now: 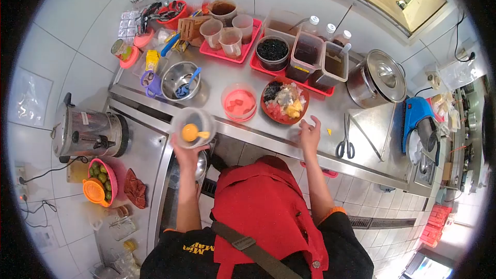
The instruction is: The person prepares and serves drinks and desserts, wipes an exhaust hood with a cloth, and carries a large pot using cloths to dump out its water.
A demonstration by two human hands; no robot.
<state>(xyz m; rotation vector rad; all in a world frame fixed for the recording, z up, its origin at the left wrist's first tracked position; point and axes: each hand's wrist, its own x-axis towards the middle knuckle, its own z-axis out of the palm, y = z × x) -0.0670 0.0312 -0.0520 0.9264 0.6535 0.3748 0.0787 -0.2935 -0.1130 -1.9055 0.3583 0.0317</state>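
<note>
Clear tub (199, 116): gripped by left hand (189, 156) at counter's (323, 114) front edge. Filled bowl (275, 117): set rightward, just beyond right hand (310, 132), whose fingers are held loosely parted.

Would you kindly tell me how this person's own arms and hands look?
The left hand and right hand are ungloved, with no watch or bracelet visible. The forearms are bare below short black sleeves; the right one has orange trim. Yellow lettering marks the black shirt by the left shoulder.
</note>
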